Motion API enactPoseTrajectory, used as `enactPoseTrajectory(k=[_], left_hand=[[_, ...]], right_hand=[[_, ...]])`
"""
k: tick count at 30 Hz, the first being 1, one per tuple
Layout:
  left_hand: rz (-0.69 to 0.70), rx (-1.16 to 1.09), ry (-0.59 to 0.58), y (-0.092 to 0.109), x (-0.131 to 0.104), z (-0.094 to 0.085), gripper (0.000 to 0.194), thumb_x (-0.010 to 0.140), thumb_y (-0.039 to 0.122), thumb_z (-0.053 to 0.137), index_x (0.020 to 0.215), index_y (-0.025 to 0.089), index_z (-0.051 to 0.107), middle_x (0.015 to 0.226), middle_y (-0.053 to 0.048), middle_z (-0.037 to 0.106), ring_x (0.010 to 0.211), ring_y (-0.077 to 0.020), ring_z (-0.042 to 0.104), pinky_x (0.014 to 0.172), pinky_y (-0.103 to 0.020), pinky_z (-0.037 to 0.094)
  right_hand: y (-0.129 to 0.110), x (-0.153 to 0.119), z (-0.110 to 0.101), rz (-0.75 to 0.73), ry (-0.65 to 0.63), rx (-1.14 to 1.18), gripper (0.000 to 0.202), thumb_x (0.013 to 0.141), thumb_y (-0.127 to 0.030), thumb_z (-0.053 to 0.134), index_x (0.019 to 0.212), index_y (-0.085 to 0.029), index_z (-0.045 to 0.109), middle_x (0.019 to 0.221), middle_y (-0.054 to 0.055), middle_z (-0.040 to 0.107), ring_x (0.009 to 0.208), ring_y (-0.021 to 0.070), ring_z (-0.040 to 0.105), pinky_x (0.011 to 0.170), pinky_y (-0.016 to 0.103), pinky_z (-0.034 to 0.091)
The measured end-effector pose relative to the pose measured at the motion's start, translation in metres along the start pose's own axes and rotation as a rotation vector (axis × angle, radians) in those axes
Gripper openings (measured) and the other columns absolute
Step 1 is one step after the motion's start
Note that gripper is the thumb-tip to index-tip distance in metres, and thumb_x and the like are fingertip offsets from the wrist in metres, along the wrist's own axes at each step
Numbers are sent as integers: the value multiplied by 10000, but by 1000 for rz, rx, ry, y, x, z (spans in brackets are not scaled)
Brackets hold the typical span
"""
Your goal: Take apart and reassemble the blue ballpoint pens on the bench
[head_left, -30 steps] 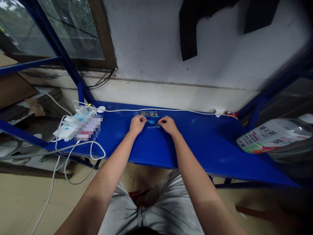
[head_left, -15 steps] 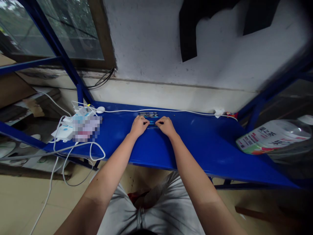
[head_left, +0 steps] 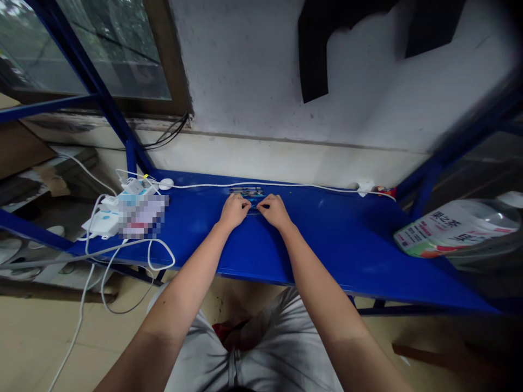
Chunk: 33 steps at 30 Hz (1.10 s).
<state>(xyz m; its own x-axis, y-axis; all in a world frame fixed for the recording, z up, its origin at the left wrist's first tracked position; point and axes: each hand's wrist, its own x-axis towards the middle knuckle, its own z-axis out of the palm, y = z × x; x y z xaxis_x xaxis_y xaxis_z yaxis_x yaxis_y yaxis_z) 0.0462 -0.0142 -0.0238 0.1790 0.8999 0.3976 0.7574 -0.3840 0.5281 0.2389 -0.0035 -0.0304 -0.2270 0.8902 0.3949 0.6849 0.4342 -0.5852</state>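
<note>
Left hand [head_left: 236, 211], right hand [head_left: 275, 210] closer together by pens [head_left: 247, 191] than earlier

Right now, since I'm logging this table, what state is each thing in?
Left hand: curled, hold unclear.
Right hand: curled, hold unclear.
Pen-like items: lying beyond the hands.
Blue item: between the hands, partly hidden.
Bottle: capped.
White cord: stretched lengthwise.
Grey cable: looped.

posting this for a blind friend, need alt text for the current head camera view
A person's left hand and right hand, fingers bent, nearly meet at a small blue item, just in front of several pens on a blue table. A white power strip sits at left, a labelled plastic bottle at right.
</note>
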Motion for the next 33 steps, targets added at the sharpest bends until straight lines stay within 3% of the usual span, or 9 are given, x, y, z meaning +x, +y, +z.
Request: enactPoseTrajectory(k=[11, 19, 33], left_hand=[[-84, -31, 19, -1, 1, 0, 199, 865, 133, 641, 775, 222, 793, 834, -68, 701, 917, -247, 638, 1010, -407, 503], [-16, 37, -50, -17, -6, -14, 201, 940, 167, 591, 894, 205, 783, 978, -98, 752, 978, -279, 630, 959, -426, 503], [13, -23, -55, -20, -4, -14, 208, 914, 93, 602, 861, 212, 764, 978, -81, 772, 965, -266, 652, 989, -430, 502]], right_hand=[[-2, 1, 1, 25, -20, -17, 122, 855, -173, 743, 762, -219, 807, 973, 71, 730, 967, 224, 590, 1006, 415, 419], [-4, 2, -2, 18, -33, 17, 145, 837, -126, 744, 736, -215, 798, 943, 62, 724, 954, 220, 610, 1017, 420, 412], [-2, 5, 0, -15, -43, 31, 170, 836, -91, 732, 731, -211, 791, 924, 65, 740, 949, 221, 642, 1041, 437, 386]])
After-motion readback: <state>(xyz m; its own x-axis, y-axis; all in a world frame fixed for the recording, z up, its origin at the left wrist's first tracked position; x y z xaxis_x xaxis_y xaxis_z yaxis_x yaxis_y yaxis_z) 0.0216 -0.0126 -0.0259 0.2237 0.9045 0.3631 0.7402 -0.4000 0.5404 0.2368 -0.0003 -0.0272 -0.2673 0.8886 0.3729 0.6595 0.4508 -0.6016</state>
